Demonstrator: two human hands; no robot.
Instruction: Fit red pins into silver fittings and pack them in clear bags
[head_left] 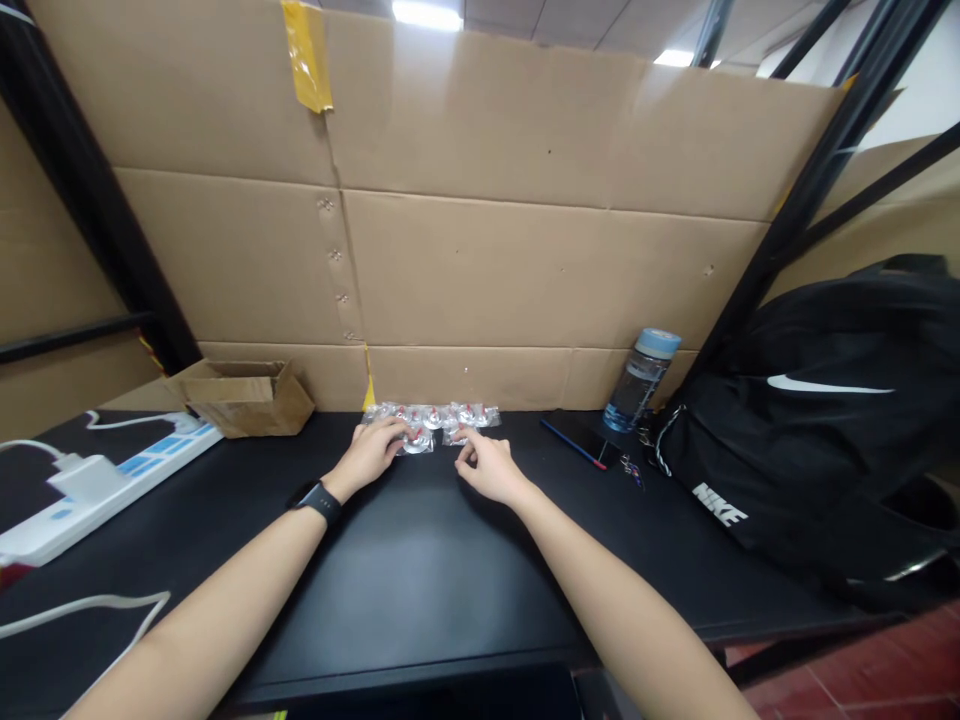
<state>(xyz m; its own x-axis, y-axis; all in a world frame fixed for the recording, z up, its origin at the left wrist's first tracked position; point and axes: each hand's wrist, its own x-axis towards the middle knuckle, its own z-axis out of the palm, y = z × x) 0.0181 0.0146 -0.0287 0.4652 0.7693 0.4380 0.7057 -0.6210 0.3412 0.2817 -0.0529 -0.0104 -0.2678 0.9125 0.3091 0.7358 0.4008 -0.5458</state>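
Clear, shiny plastic packets [433, 419] with red bits lie on the black bench [420, 580] by the brown cardboard wall [480, 270]. Near that wall, left hand [371, 450] and right hand [489, 467] touch them; I can't tell if fingers [386, 430] grip.

"Where are the packets [433, 418] found?"

"On the surface [420, 560], lined up along the foot of the cardboard wall [525, 270], with a few placed in front."

"And to their left?"

"A box [247, 408] is set near the wall; farther left and nearer, a power strip [139, 478] is laid."

"To the right?"

"A slim flat object [581, 437] is laid there, a bottle [637, 385] is stood beyond it, and a backpack [832, 430] is placed rightmost."
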